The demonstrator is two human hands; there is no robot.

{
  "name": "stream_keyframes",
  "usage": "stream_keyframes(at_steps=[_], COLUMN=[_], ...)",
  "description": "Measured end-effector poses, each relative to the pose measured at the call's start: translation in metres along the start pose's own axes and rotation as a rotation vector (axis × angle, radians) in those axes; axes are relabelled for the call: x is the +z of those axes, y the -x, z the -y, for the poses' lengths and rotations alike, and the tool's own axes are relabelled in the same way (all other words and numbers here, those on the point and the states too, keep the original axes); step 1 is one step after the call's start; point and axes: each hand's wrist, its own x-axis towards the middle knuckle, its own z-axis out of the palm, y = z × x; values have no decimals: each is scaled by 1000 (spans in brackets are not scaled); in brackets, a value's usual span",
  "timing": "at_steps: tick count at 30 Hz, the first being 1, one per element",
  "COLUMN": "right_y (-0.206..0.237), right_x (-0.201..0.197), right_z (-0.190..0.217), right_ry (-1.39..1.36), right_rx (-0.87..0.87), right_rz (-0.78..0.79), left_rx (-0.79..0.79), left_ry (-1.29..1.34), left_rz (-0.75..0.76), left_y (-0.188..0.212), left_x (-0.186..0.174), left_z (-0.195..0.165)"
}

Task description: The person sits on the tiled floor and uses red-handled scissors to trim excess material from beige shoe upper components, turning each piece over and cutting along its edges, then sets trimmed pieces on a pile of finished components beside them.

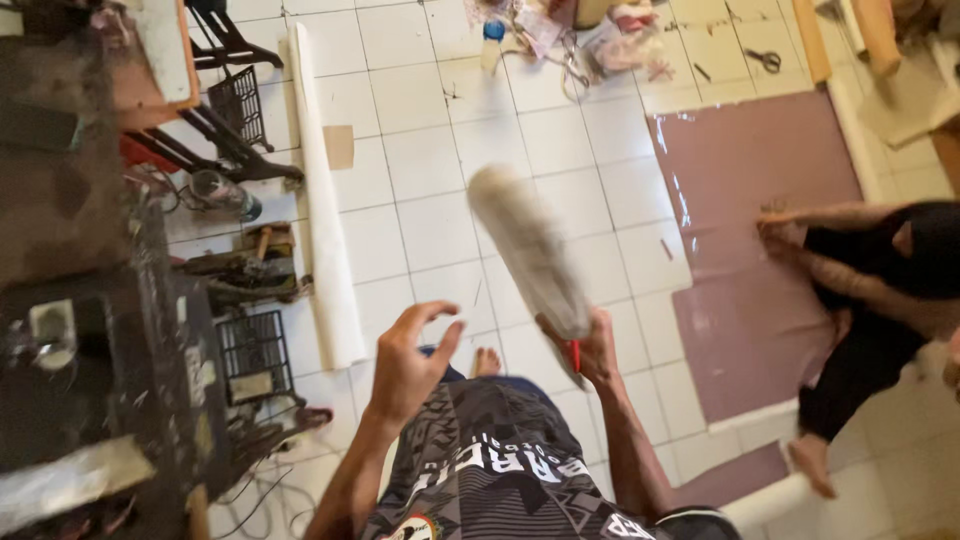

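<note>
My right hand (597,352) grips the lower end of a pale rolled-up sheet (527,250), which points up and to the left and looks blurred. A small red item shows at my right palm. My left hand (408,362) hangs in the air to the left of the roll, fingers spread, holding nothing. Below both hands are my patterned shorts and one bare foot (486,361) on the white tiled floor.
Another person (880,290) crouches at the right, hands on a mauve sheet (750,180) laid on the floor. A long white roll (325,220) lies at the left beside dark machinery and wire baskets (255,355). Scissors (766,60) and clutter lie at the top.
</note>
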Motion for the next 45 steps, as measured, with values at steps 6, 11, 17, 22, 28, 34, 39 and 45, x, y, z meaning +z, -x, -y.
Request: stream_keyframes(at_steps=[6,11,17,22,28,34,39,45], right_y=[-134,-286,-487,-624,-800,-1019,-1165,-1288], right_x=[-9,13,19,15,41,41,17,23], right_z=[11,18,42,32,-17,-18,31,35], right_ry=[297,177,224,224,-349,-607,-322,-356], right_rx=[174,17,76,59,177,266,102,178], right_rz=[398,665,464,6,-136,-174,-140,-197], left_rx=[-112,-142,154,201,282,116,42,129], left_ry=[-96,-74,-126,-211,-296,-260,-162,-145], left_rz=[-254,-138,160,170,78,61,-21,-17], left_y=[-100,-258,-488,-643,-815,-1003,-1129,-1275], left_x=[49,47,-4,7,50,95,107,123], left_z=[98,155,173,164,193,222,238,299])
